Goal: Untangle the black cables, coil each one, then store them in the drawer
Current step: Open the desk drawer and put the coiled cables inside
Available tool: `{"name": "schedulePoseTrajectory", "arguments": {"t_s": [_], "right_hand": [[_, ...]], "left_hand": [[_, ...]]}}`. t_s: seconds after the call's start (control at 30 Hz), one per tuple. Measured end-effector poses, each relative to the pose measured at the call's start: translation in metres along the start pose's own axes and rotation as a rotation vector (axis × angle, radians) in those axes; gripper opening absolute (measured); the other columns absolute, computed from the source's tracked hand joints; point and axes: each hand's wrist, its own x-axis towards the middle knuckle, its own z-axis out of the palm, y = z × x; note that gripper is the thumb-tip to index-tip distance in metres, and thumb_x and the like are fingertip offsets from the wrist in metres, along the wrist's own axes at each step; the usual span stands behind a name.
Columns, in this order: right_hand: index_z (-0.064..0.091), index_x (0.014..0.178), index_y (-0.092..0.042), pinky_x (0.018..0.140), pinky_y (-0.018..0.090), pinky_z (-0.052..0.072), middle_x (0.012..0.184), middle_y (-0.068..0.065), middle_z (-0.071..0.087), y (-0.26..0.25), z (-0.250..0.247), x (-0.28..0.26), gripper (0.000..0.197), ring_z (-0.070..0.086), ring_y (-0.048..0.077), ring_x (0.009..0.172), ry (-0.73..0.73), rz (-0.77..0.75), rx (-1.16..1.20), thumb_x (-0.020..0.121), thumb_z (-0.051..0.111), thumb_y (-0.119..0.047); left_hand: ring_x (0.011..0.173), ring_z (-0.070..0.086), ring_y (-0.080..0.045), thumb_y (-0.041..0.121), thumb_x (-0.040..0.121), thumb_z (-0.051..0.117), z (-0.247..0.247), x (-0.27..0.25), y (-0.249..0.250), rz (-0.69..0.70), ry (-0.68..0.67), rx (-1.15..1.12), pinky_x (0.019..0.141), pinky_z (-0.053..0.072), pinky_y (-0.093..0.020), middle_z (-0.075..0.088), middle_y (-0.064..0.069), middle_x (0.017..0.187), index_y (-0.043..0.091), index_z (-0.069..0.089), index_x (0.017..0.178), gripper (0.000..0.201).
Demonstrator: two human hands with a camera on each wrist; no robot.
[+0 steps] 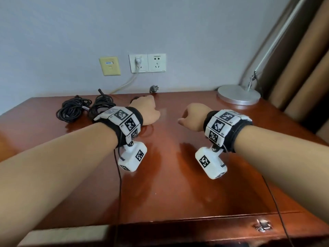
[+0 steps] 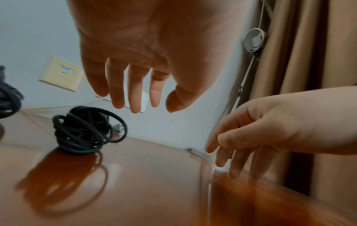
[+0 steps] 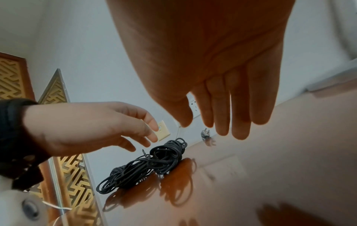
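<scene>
Two tangled bundles of black cable lie at the back left of the table: one bundle (image 1: 71, 111) further left, the other (image 1: 103, 104) partly hidden behind my left wrist. The left wrist view shows the nearer bundle (image 2: 86, 131), the right wrist view both bundles (image 3: 150, 162) in a row. My left hand (image 1: 147, 109) hovers above the table just right of the cables, fingers (image 2: 154, 97) relaxed and empty. My right hand (image 1: 192, 118) hovers mid-table, fingers (image 3: 208, 119) straight, holding nothing. The drawer front (image 1: 195, 232) with its metal pull (image 1: 263, 226) is closed at the near edge.
A round silver lamp base (image 1: 238, 94) stands at the back right corner. A loose grey plug (image 1: 154, 89) lies at the table's back edge under the wall sockets (image 1: 147, 63). Brown curtains (image 1: 302, 68) hang on the right. The glossy wooden tabletop (image 1: 169, 175) spreads beneath both hands.
</scene>
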Motion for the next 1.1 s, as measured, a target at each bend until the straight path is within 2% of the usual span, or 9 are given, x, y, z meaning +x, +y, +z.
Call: {"name": "schedulePoseTrajectory", "arguments": {"t_s": [0.13,0.27,0.37,0.57,0.67,0.73,0.8,0.93,1.1], "right_hand": [[0.074,0.092,-0.01,0.081,0.035,0.056,0.092,0.007,0.073,0.013,0.003,-0.033,0.039,0.066,0.024,0.085,-0.021,-0.001,0.048,0.091,0.054,-0.043],[0.07,0.092,-0.018,0.082,0.033,0.053,0.092,-0.002,0.069,0.026,0.002,-0.095,0.031,0.063,0.018,0.087,0.02,-0.05,0.075,0.09,0.056,-0.045],[0.066,0.09,-0.027,0.075,0.027,0.048,0.081,-0.012,0.062,0.047,0.004,-0.157,0.02,0.059,0.011,0.079,0.106,-0.079,0.088,0.089,0.058,-0.045],[0.059,0.077,-0.03,0.054,0.026,0.038,0.055,-0.012,0.053,0.099,0.039,-0.253,0.021,0.049,0.004,0.052,0.168,0.043,0.013,0.087,0.056,-0.048],[0.06,0.083,-0.034,0.051,0.017,0.037,0.059,-0.015,0.064,0.115,0.061,-0.288,0.024,0.06,-0.001,0.053,0.1,0.13,-0.031,0.087,0.052,-0.056],[0.066,0.1,-0.034,0.066,0.023,0.051,0.081,-0.018,0.07,0.123,0.079,-0.301,0.03,0.068,0.004,0.076,0.118,0.164,0.01,0.084,0.057,-0.058],[0.064,0.108,-0.032,0.076,0.03,0.055,0.092,-0.015,0.071,0.127,0.096,-0.304,0.039,0.068,0.011,0.089,0.14,0.207,0.07,0.082,0.061,-0.06],[0.057,0.081,-0.031,0.067,0.031,0.051,0.069,-0.013,0.062,0.132,0.116,-0.296,0.022,0.063,0.015,0.072,0.188,0.281,0.232,0.089,0.056,-0.051],[0.059,0.066,-0.021,0.066,0.033,0.053,0.054,-0.002,0.065,0.133,0.116,-0.288,0.029,0.063,0.015,0.059,0.154,0.309,0.415,0.091,0.053,-0.033]], "left_hand": [[0.101,0.058,-0.029,0.028,0.094,0.053,0.01,-0.026,0.023,0.098,-0.064,-0.027,0.087,0.049,-0.037,0.059,-0.01,0.112,0.012,0.052,0.116,0.028],[0.099,0.056,-0.022,0.027,0.092,0.055,0.021,-0.076,0.039,0.267,-0.12,-0.038,0.091,0.047,-0.038,0.059,-0.003,0.109,0.016,0.055,0.108,0.019],[0.097,0.056,-0.014,0.027,0.091,0.055,0.037,-0.129,0.056,0.444,-0.135,-0.07,0.089,0.045,-0.032,0.056,0.004,0.103,0.022,0.059,0.103,0.014],[0.094,0.05,-0.007,0.028,0.093,0.051,0.084,-0.201,0.095,0.672,-0.233,-0.132,0.087,0.041,-0.025,0.052,0.01,0.097,0.025,0.063,0.101,0.015],[0.096,0.046,-0.012,0.023,0.094,0.047,0.103,-0.218,0.102,0.682,-0.139,-0.115,0.086,0.044,-0.031,0.052,0.007,0.098,0.021,0.065,0.102,0.02],[0.092,0.048,-0.016,0.02,0.092,0.047,0.117,-0.232,0.106,0.713,-0.067,-0.074,0.083,0.047,-0.035,0.055,0.004,0.095,0.016,0.066,0.097,0.02],[0.097,0.05,-0.017,0.02,0.093,0.046,0.132,-0.248,0.11,0.696,-0.076,-0.066,0.087,0.049,-0.036,0.055,0.002,0.101,0.014,0.064,0.102,0.022],[0.116,0.042,-0.015,0.022,0.095,0.046,0.155,-0.269,0.116,0.594,-0.133,-0.099,0.103,0.04,-0.032,0.046,0.004,0.126,0.016,0.056,0.126,0.033],[0.115,0.046,-0.024,0.018,0.081,0.06,0.155,-0.279,0.11,0.488,0.062,-0.032,0.098,0.046,-0.04,0.05,-0.002,0.123,0.015,0.06,0.12,0.039]]}}
